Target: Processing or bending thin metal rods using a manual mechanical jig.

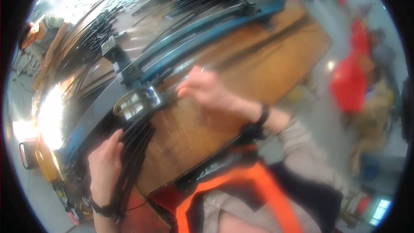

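My left hand (pixel 105 164) is beside a bundle of thin black strips (pixel 134 149). Its fingers reach forward, slightly bent and apart, and I make out nothing in them. My right hand (pixel 207 88) is raised over the wooden tabletop (pixel 241 86), just right of a small bench device (pixel 131 105) with a round frame and a shiny metal block (pixel 153 96). Its fingers are curled together; motion blur hides what they hold, if anything. Blue rails (pixel 185 45) run beyond the device, with a dark upright clamp-like part (pixel 116 58) beside it.
Many long black strips (pixel 189 0) lie beyond the rails. Another person (pixel 41 32) is at the far left. At the right, a blurred person in red (pixel 353 77) is on the floor side. A bright lamp-like glare (pixel 51 116) stands at the left, near a yellow frame (pixel 46 159).
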A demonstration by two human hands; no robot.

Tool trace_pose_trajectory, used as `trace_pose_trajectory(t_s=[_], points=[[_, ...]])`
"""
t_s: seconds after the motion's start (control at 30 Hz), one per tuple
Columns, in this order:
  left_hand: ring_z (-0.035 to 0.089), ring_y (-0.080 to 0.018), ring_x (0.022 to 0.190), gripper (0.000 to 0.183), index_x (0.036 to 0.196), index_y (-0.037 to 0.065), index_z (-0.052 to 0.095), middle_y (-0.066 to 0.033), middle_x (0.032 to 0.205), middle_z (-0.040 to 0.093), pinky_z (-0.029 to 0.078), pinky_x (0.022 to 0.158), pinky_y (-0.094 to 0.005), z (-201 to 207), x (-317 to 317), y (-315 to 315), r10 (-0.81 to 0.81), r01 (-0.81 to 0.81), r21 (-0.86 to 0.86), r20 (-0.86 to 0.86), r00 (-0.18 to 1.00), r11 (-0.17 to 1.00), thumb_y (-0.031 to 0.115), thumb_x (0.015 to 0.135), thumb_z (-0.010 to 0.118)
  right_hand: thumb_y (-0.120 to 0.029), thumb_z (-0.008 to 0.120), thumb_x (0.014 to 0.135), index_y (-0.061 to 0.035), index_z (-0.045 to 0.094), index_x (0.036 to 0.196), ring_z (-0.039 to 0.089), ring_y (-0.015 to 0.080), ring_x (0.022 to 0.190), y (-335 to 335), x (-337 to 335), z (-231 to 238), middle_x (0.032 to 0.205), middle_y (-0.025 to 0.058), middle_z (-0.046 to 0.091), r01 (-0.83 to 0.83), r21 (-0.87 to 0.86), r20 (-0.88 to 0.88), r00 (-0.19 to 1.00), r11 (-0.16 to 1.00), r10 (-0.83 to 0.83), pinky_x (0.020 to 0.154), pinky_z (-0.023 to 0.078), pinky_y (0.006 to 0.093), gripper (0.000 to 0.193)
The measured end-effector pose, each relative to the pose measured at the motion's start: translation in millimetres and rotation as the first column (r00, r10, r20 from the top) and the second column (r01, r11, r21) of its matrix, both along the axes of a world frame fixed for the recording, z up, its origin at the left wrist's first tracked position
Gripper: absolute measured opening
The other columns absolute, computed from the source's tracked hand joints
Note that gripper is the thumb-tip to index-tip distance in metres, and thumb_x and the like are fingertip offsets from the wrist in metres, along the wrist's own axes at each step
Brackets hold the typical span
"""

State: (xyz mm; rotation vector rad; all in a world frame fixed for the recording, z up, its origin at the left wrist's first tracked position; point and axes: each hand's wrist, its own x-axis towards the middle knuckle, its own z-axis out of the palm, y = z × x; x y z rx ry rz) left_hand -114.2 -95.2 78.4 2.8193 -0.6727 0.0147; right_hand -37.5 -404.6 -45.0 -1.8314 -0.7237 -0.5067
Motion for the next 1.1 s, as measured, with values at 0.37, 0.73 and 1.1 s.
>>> trace_pose_trajectory(t_s=[0.37,0.73,1.1], points=[[0.062,-0.0323,0.077,0.027,0.112,0.004,0.060,-0.0155,0.090,0.062,0.050,0.066,-0.0424,-0.1,-1.9,-13.9,0.015,-0.018,0.012,0.207,0.978,1.000,-0.001,0.086,0.061,-0.016,0.072,0.084,-0.0141,0.066,0.120,0.056,0.0202,0.068,-10.3,6.2,-19.4,0.077,0.0010,0.058,0.201,-0.050,0.387,0.907,0.978,-0.166,0.064,0.046,0.0370,0.037],[0.059,-0.0284,0.075,0.015,0.110,0.005,0.063,-0.0162,0.086,0.060,0.047,0.065,-0.0380,55.2,18.4,88.4,0.267,-0.346,-0.005,0.646,0.715,0.938,0.010,0.097,0.056,-0.011,0.065,0.089,-0.0090,0.067,0.107,0.062,0.0201,0.068,-20.5,81.1,-14.6,0.080,0.0094,0.065,0.324,-0.277,0.315,0.920,0.904,-0.233,0.059,0.047,0.0335,0.018],[0.060,-0.0265,0.073,0.018,0.107,-0.002,0.064,-0.0165,0.083,0.063,0.048,0.069,-0.0345,34.4,-25.0,125.6,0.510,-0.430,-0.276,0.407,0.758,0.860,0.011,0.097,0.058,-0.021,0.070,0.091,-0.0062,0.070,0.097,0.060,0.0088,0.064,140.0,130.6,51.1,0.075,0.0054,0.070,-0.317,-0.073,-0.179,0.937,0.945,0.301,0.061,0.048,0.0238,0.016]])
